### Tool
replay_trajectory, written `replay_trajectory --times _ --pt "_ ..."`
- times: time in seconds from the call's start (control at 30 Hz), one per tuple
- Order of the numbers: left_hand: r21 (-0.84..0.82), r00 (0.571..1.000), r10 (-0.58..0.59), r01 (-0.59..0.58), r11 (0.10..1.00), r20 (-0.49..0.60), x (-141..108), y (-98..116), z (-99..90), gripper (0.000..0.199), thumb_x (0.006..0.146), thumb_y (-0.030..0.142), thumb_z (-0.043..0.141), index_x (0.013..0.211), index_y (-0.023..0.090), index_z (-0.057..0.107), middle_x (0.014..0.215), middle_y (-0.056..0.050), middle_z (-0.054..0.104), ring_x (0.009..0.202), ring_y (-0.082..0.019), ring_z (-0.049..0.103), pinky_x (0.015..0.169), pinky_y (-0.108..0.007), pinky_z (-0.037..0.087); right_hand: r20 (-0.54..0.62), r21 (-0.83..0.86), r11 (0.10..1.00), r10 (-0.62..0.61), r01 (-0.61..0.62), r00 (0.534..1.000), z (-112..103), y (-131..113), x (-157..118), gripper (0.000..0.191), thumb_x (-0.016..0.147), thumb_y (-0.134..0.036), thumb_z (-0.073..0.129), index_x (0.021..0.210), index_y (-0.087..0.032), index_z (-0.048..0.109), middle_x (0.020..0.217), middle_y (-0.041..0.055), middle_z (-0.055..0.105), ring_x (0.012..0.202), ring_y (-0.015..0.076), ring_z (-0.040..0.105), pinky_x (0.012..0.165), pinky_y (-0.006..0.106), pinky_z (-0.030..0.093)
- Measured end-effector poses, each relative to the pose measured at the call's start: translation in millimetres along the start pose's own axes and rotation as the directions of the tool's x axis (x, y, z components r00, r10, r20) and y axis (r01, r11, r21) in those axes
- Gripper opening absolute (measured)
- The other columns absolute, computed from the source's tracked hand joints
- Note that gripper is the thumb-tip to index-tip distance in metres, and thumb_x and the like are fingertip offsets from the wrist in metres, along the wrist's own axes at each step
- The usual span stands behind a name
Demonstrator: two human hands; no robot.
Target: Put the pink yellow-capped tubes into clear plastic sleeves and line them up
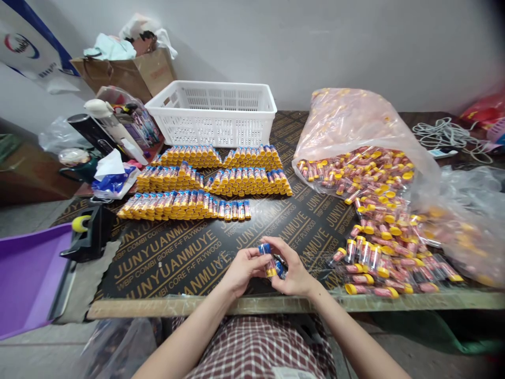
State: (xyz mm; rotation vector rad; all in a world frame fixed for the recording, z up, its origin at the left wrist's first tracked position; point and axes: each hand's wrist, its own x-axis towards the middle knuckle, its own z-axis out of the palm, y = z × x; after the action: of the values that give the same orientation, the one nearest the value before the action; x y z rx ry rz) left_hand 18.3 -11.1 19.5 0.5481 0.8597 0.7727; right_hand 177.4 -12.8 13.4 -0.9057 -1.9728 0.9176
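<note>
Close to the table's front edge, my left hand (245,269) pinches a small clear tube (268,260) with a blue top end and a yellow bottom end. The tube stands nearly upright, slightly tilted. My right hand (292,269) is curled round its other side, with fingertips at the blue end. More blue pieces (280,267) show inside the curl of my right hand, partly hidden by its fingers. Ahead, similar tubes lie stacked in neat rows (169,205), yellow ends toward me. To the right spreads a loose heap of yellow-capped tubes with pink contents (379,252).
A white plastic basket (215,129) stands behind the rows. At right, a large translucent bag (351,118) spills tubes onto the black printed table (169,263). A tape dispenser (89,234), a purple dustpan-like piece (31,279), and bottles (98,131) occupy the left. Cables (450,137) lie far right.
</note>
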Motion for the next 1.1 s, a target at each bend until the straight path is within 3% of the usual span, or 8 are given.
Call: replay_trajectory --times 0.57,0.67,0.73,0.8,0.87,0.9,0.97,1.1 --pt "-0.008 1.0 0.003 -0.003 1.0 -0.026 0 2 -0.4 0.037 0.06 0.039 0.077 0.08 0.009 0.067 0.073 -0.007 0.066 0.06 -0.013 0.059 0.062 -0.027 0.047 0.016 0.03 0.999 0.041 -0.041 0.999 2 2 4 0.084 0.055 -0.007 0.049 0.136 -0.021 0.029 0.13 0.0092 0.048 0.117 0.0245 0.05 0.1 0.04 0.041" --pt "0.122 0.988 0.086 -0.07 0.99 -0.126 6 1 -11.4 0.041 0.067 0.048 0.068 0.086 0.012 0.065 0.079 -0.007 0.065 0.065 -0.015 0.059 0.065 -0.029 0.046 0.038 -0.055 0.998 -0.001 0.003 0.999 -4 15 24 0.082 0.057 -0.008 0.05 0.136 -0.021 0.03 0.131 0.0088 0.047 0.118 0.0239 0.049 0.101 0.039 0.04" --pt "0.434 0.941 0.234 -0.11 0.894 -0.244 11 -2 -21.6 0.039 0.069 0.051 0.064 0.086 0.015 0.064 0.08 -0.006 0.064 0.07 -0.017 0.059 0.069 -0.03 0.044 0.026 -0.174 0.985 -0.003 0.007 1.0 -9 34 46 0.08 0.059 -0.008 0.051 0.135 -0.02 0.03 0.131 0.009 0.047 0.118 0.0235 0.048 0.101 0.039 0.038" --pt "0.786 0.879 0.402 -0.051 0.616 -0.258 15 -8 -31.2 0.035 0.066 0.049 0.068 0.079 0.017 0.063 0.079 -0.005 0.062 0.076 -0.019 0.057 0.071 -0.03 0.041 0.011 -0.307 0.951 0.034 -0.029 0.999 -14 57 71 0.08 0.059 -0.009 0.052 0.135 -0.018 0.029 0.131 0.0096 0.048 0.118 0.0236 0.047 0.102 0.038 0.036" --pt "0.953 0.858 0.478 0.039 0.302 -0.187 18 -14 -38.1 0.03 0.062 0.044 0.072 0.076 0.019 0.062 0.08 -0.004 0.059 0.082 -0.021 0.055 0.073 -0.029 0.038 0.013 -0.374 0.926 0.059 -0.05 0.998 -18 80 94 0.079 0.058 -0.009 0.053 0.134 -0.017 0.032 0.13 0.0107 0.049 0.117 0.0248 0.048 0.1 0.039 0.036" --pt "0.978 0.86 0.485 0.067 0.199 -0.157 19 -17 -40.4 0.028 0.063 0.042 0.072 0.076 0.02 0.061 0.081 -0.004 0.059 0.084 -0.021 0.054 0.073 -0.029 0.037 0.018 -0.395 0.917 0.066 -0.054 0.998 -18 89 103 0.079 0.058 -0.01 0.054 0.134 -0.017 0.034 0.129 0.0111 0.05 0.114 0.0254 0.049 0.099 0.039 0.036" --pt "0.991 0.865 0.485 0.092 0.098 -0.128 21 -20 -43.3 0.02 0.069 0.037 0.069 0.076 0.02 0.06 0.083 -0.003 0.058 0.084 -0.02 0.054 0.071 -0.027 0.036 0.032 -0.429 0.902 0.078 -0.057 0.996 -16 103 117 0.077 0.057 -0.012 0.056 0.132 -0.016 0.037 0.125 0.0118 0.052 0.11 0.0262 0.051 0.095 0.041 0.037" --pt "0.991 0.879 0.459 0.102 0.082 -0.128 24 -20 -44.1 0.013 0.076 0.032 0.062 0.073 0.02 0.059 0.081 -0.002 0.06 0.08 -0.017 0.055 0.066 -0.025 0.034 0.064 -0.505 0.861 0.109 -0.062 0.992 -7 110 126 0.077 0.059 -0.015 0.059 0.132 -0.017 0.038 0.122 0.0122 0.055 0.105 0.0271 0.049 0.091 0.042 0.036"
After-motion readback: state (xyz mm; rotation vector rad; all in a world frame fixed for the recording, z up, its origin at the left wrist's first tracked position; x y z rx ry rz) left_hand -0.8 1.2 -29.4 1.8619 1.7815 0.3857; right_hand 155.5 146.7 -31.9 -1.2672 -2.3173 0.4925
